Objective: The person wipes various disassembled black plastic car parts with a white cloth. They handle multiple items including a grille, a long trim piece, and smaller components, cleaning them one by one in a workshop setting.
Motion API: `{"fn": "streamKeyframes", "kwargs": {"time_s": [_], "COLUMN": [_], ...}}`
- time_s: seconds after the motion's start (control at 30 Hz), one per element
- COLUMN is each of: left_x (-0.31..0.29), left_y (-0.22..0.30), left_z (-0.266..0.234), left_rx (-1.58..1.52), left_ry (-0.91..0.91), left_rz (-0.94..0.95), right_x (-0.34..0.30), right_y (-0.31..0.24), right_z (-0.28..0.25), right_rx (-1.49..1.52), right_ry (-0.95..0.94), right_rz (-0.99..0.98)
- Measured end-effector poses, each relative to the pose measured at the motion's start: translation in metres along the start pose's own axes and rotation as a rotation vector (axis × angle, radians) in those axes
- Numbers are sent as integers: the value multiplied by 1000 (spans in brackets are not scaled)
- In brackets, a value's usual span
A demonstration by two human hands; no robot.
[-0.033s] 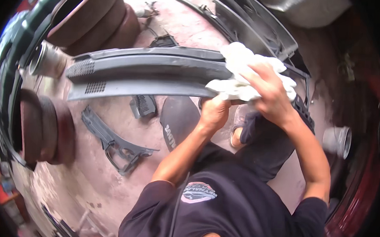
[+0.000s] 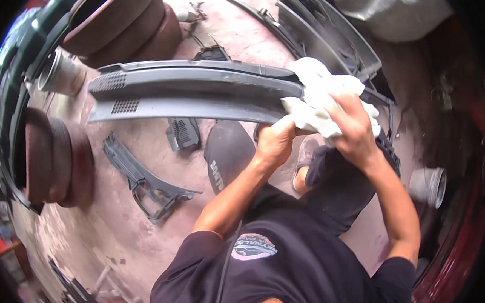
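Observation:
A long dark grey plastic cowl panel (image 2: 196,87) with mesh vents at its left end lies crosswise before me, raised above the floor. My left hand (image 2: 274,145) grips its near edge, right of the middle; some fingers go out of sight under the panel. A crumpled white cloth (image 2: 318,92) covers part of the panel's right half. My right hand (image 2: 354,127) is closed on this cloth and presses it against the panel, fingers partly sunk in the folds.
On the floor lie a black plastic bracket (image 2: 150,185) and a small vented piece (image 2: 183,134). Stacked tyres (image 2: 123,24) and more tyres (image 2: 61,161) stand at left. Metal buckets (image 2: 63,75) (image 2: 428,186) flank me. Large dark car parts (image 2: 325,38) lie beyond the panel.
My right hand and the cloth have shifted a little to the right along the panel. The panel's left end has moved slightly right and up; my left hand keeps its grip.

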State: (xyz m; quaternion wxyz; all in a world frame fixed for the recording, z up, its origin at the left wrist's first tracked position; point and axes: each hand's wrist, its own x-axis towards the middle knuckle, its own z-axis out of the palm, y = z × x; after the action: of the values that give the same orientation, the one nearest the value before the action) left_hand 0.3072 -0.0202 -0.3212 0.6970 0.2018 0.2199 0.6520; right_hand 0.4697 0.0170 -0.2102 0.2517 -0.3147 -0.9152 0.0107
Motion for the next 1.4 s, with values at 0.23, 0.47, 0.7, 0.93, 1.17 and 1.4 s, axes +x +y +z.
{"fn": "streamKeyframes", "kwargs": {"time_s": [0.23, 0.47, 0.7, 0.93, 1.17, 1.4], "left_x": [1, -3, -27, -44, -42, -38], "left_y": [-9, -3, -40, -22, -23, -48], "left_z": [-16, 15, 3, 47, 12, 12], "left_rx": [693, 576, 508, 332, 307, 246], "left_ry": [-74, -78, 14, 2, 40, -139], "left_rz": [409, 168, 7, -7, -12, -142], "right_x": [78, 166, 82, 259, 186, 108], "right_y": [-23, -42, -16, -69, -68, -40], "right_z": [27, 76, 18, 137, 114, 32], "right_rx": [209, 51, -162, -81, 6, -41], "right_ry": [-287, -283, -549, -301, -286, -463], "right_rz": [-353, -630, -612, -720, -690, -625]}}
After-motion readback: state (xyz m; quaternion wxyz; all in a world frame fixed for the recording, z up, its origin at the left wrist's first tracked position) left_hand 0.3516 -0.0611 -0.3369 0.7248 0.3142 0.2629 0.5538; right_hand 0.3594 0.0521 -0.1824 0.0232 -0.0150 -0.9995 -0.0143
